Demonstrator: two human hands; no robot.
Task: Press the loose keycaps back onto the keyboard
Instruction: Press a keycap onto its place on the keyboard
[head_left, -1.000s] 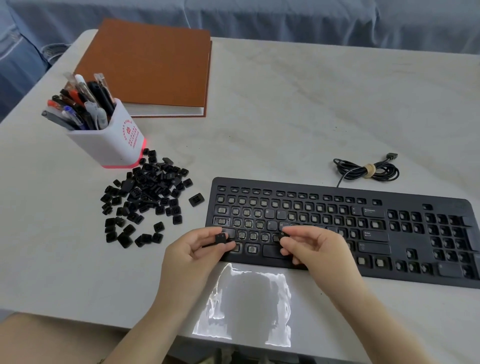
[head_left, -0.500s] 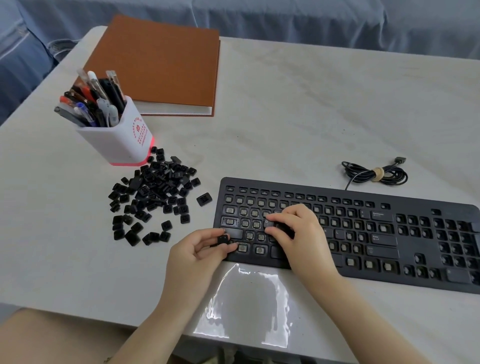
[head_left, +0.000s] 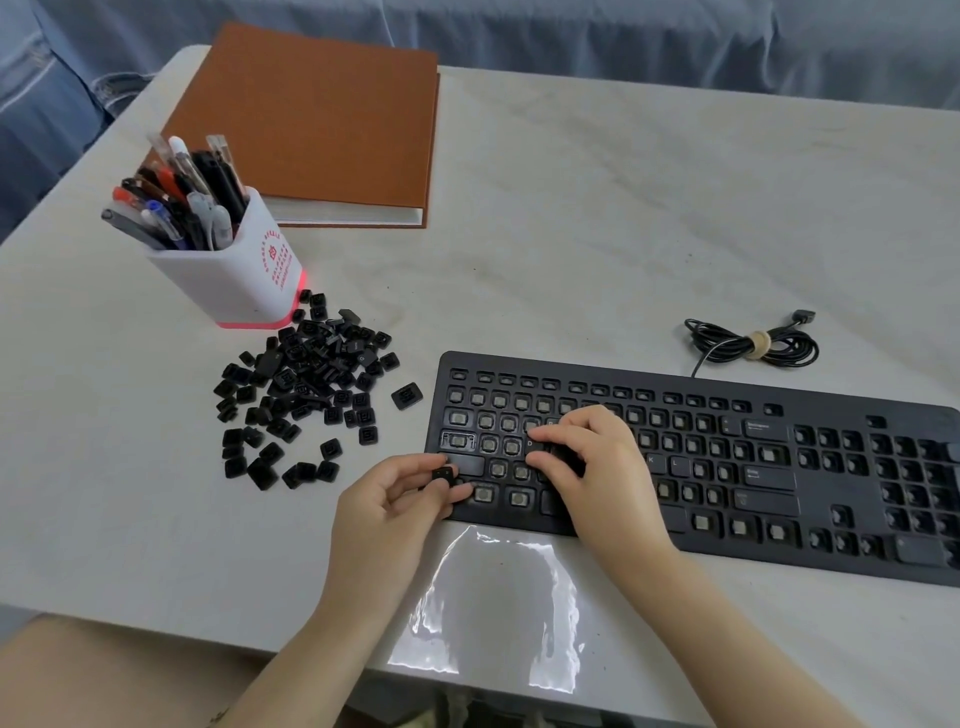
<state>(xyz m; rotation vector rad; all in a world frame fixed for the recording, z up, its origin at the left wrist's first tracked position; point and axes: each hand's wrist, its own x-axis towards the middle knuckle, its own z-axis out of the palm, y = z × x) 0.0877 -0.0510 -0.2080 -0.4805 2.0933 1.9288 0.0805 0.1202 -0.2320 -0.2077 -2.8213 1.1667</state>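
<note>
– Fingers of the right hand, head view: bent, bunched together, tips down on the left-middle rows of the keyboard. Can't tell if a cap sits under them, it's hidden.
– Left hand?
– Thumb and forefinger pinch one keycap, just over the keyboard's near-left corner. The rest lie in a pile on the table, left of the keyboard by the pen cup. One stray sits between the pile and the keyboard.
– Risks?
– My guess: a cap goes in crooked or on the wrong socket, so it won't seat or its clip bends. Most sockets are bare and look alike, and the letters are too small to read. A hard push off-centre could do it too. The pinched keycap is small, so a loose grip could drop it near the table's front edge.
</note>
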